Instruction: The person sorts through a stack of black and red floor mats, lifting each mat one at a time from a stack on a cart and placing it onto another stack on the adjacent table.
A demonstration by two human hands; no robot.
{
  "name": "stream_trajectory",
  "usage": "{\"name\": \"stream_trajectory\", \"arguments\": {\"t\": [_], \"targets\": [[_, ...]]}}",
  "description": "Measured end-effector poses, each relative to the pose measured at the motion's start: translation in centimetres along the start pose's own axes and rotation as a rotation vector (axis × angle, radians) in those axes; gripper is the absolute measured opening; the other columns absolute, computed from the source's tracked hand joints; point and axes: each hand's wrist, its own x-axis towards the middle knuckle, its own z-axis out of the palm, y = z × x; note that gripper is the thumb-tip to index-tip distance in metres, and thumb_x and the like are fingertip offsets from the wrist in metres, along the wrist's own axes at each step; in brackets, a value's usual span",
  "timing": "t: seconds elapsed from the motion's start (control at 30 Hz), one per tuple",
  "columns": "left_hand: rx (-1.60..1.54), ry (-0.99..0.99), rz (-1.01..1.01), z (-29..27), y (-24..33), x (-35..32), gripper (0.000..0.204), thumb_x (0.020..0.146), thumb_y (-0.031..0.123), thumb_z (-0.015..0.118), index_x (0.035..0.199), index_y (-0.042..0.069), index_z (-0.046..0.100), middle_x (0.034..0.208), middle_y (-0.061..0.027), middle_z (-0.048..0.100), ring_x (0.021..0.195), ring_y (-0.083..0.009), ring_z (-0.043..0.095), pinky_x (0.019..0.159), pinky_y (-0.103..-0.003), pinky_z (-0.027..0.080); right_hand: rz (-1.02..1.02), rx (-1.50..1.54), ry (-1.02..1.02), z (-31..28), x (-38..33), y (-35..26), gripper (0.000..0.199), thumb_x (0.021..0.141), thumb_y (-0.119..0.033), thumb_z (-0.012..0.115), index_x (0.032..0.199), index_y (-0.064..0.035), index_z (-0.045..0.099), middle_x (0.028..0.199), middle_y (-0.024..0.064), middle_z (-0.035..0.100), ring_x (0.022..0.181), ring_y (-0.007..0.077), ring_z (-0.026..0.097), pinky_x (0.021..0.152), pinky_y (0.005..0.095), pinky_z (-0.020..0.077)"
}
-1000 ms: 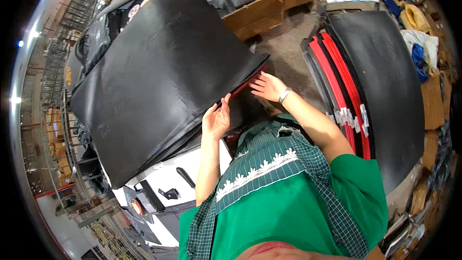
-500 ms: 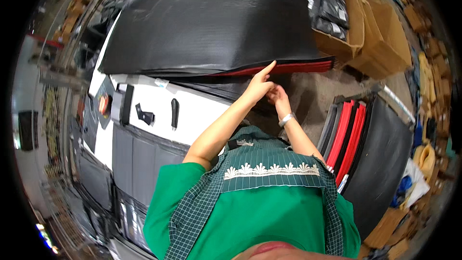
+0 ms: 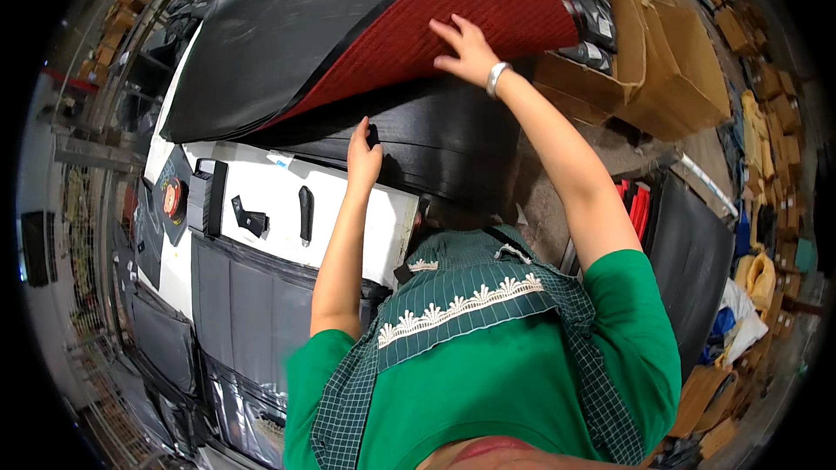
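Observation:
A large mat with a black rubbery side and a ribbed red side (image 3: 435, 30) is lifted and folded back at its near right corner. My right hand (image 3: 470, 52), a silver bracelet at its wrist, is open with fingers spread in front of the red side; whether it touches is unclear. My left hand (image 3: 363, 158) is open beside the lower edge of the raised mat, fingers pointing away from me and nothing seen in them. Under the raised mat lie more black sheets (image 3: 444, 135), which overhang the white table (image 3: 261, 170).
A black-handled knife (image 3: 306, 215) and a small black piece (image 3: 251, 217) lie on the table. Grey folded panels (image 3: 252, 296) are at the near left. Open cardboard boxes (image 3: 675, 61) with dark packets stand at right, beyond red and black mats (image 3: 640, 209) on the right.
The mat's near right part has gone from lying nearly flat to raised, baring its red side. My hands have moved apart, the left toward the left, the right up and away.

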Motion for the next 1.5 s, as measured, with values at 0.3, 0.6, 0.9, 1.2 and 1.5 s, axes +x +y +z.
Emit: {"name": "stream_trajectory", "arguments": {"t": [0.3,0.6,0.9,1.2,1.5], "targets": [[-0.544,0.117,0.08,-1.3,6.4,9.4,0.076,0.063,-0.013,0.037,0.136,0.002,0.021,0.142,-0.0127,0.019,0.13,-0.0232,0.024,0.099,-0.027,0.024,-0.102,-0.441,-0.033,1.4,4.8,3.1,0.091,0.054,-0.047,0.073,0.132,-0.0268,0.03,0.137,0.0118,0.027,0.126,0.0347,0.024,0.1,0.0559,0.0186],[0.019,0.385,0.163,-9.0,10.1,15.0,0.039,0.072,-0.007,0.041,0.108,-0.001,0.054,0.115,-0.0112,0.053,0.108,-0.0214,0.05,0.092,-0.031,0.038,0.042,-0.3,-0.474,6.8,18.5,17.3,0.068,0.079,-0.063,0.036,0.136,-0.0271,0.024,0.144,0.0013,0.015,0.133,0.0201,0.01,0.104,0.053,0.0094],[0.251,0.109,0.124,2.0,5.6,4.2,0.028,0.069,-0.001,0.053,0.097,0.004,0.058,0.099,-0.0114,0.058,0.1,-0.0283,0.051,0.088,-0.038,0.038,-0.053,-0.371,-0.444,8.7,21.6,18.9,0.057,0.086,-0.054,0.032,0.135,-0.0277,0.025,0.143,0.0012,0.019,0.132,0.0188,0.014,0.104,0.05,0.0105],[-0.011,1.033,-0.75,-14.3,-11.9,-9.4,0.022,0.077,0.005,0.053,0.097,0.001,0.06,0.081,-0.0081,0.061,0.076,-0.0151,0.057,0.071,-0.027,0.044,-0.08,-0.335,-0.453,9.5,22.2,21.5,0.053,0.088,-0.048,0.031,0.136,-0.0284,0.022,0.144,-0.0009,0.018,0.133,0.0181,0.013,0.103,0.0529,0.0077],[1.253,0.563,-0.555,-20.1,-15.6,-10.4,0.046,0.067,0.009,0.062,0.112,0.006,0.05,0.118,-0.0074,0.052,0.112,-0.0267,0.046,0.093,-0.042,0.035,-0.057,-0.283,-0.489,8.6,22.2,22.3,0.054,0.089,-0.05,0.026,0.137,-0.0275,0.021,0.144,-0.0005,0.015,0.133,0.0198,0.01,0.103,0.0537,0.0027]]}}
